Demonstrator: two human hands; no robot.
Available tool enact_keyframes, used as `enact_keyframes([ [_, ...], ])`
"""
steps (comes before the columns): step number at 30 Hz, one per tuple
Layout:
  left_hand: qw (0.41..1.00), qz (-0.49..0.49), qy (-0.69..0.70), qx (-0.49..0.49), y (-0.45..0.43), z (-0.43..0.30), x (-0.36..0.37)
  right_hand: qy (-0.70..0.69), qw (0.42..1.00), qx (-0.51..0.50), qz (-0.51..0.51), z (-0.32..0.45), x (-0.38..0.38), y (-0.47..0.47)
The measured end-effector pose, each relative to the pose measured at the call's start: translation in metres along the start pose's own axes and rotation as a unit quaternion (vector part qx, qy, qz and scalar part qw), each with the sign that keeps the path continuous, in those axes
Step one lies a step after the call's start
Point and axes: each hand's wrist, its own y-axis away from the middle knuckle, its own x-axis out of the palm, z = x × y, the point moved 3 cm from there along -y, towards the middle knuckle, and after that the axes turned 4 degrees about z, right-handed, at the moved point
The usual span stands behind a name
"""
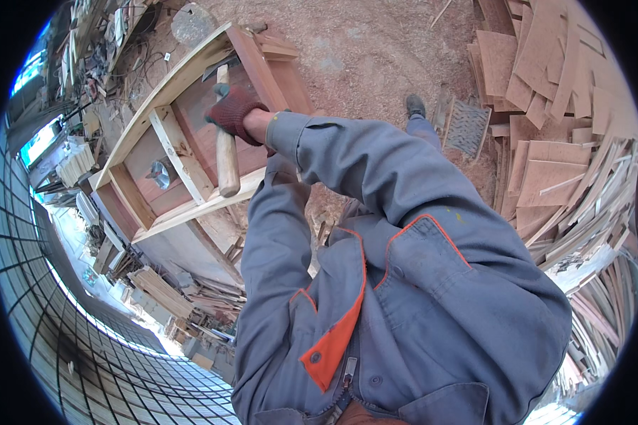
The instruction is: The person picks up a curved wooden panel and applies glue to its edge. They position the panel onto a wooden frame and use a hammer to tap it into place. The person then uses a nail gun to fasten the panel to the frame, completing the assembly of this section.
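Note:
My right hand (236,112), in a dark red and green work glove, grips the thick wooden handle (227,164) of a striking tool. Its dark metal head (220,66) is partly hidden, so hammer or hatchet is unclear. The tool is held over a pale timber frame (133,135) with crosspieces (178,151) and reddish panels. Close to the glove, a reddish-brown board (256,69) lies across the frame's far end. My left sleeve (279,212) reaches up to the frame's near side, but my right forearm hides most of the left hand.
A shiny metal bowl-like piece (160,175) lies inside the frame. Sawdust covers the floor (351,48). Stacked thin boards (547,69) and long strips (595,212) rise at right, near a textured panel (466,127) and a dark shoe (416,105). A round slab (193,24) sits beyond the frame.

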Motion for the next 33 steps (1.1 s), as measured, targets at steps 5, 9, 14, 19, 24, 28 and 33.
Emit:
enact_keyframes([
  [5, 1.0, 0.001, 0.0, 0.002, 0.002, 0.004, -0.003, -0.021, 0.999, 0.01, 0.035, 0.009, 0.0, 0.004],
  [9, 1.0, -0.011, -0.001, 0.011, -0.007, 0.012, -0.007, -0.093, 0.979, -0.072, 0.169, 0.031, -0.019, 0.044],
  [14, 0.996, -0.023, 0.006, 0.08, -0.031, 0.008, -0.007, -0.195, 0.904, -0.087, 0.37, 0.023, -0.101, 0.115],
  [19, 0.992, -0.011, 0.063, 0.11, -0.042, -0.009, -0.011, 0.244, 0.951, -0.19, 0.01, 0.002, -0.138, 0.161],
  [24, 0.996, -0.01, 0.05, 0.071, -0.051, -0.01, -0.011, -0.091, 0.996, 0.018, 0.008, -0.072, -0.172, 0.208],
  [28, 0.992, -0.022, -0.015, 0.124, -0.067, -0.003, -0.007, -0.211, 0.971, 0.102, -0.054, -0.166, -0.158, 0.228],
  [33, 0.95, -0.051, -0.226, 0.21, -0.082, -0.004, -0.002, -0.282, 0.951, 0.123, -0.003, -0.244, -0.113, 0.272],
])
